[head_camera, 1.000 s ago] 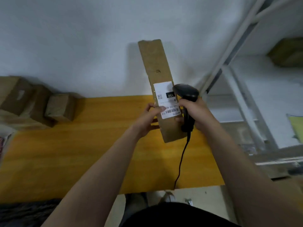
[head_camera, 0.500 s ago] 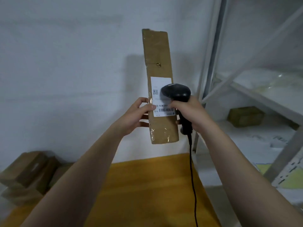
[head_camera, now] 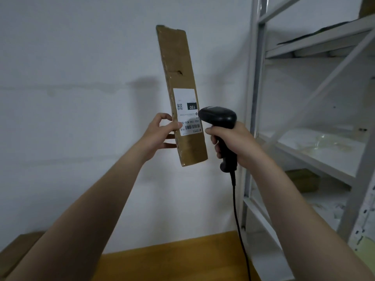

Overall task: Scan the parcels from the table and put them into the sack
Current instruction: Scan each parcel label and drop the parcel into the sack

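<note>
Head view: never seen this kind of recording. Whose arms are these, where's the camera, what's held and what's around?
There is no robot here. A person wears one wide-angle camera on the head, so you are looking along their own arms. The left hand pinches a long flat cardboard parcel upright, with its label facing the camera. The right hand grips a black corded scanner, whose head is right beside the label. The edge of a yellow table shows below, a brown box sits at lower left, and a grey rack stands on the right.

Dim, soft shadows, blurred, warped edges
</note>
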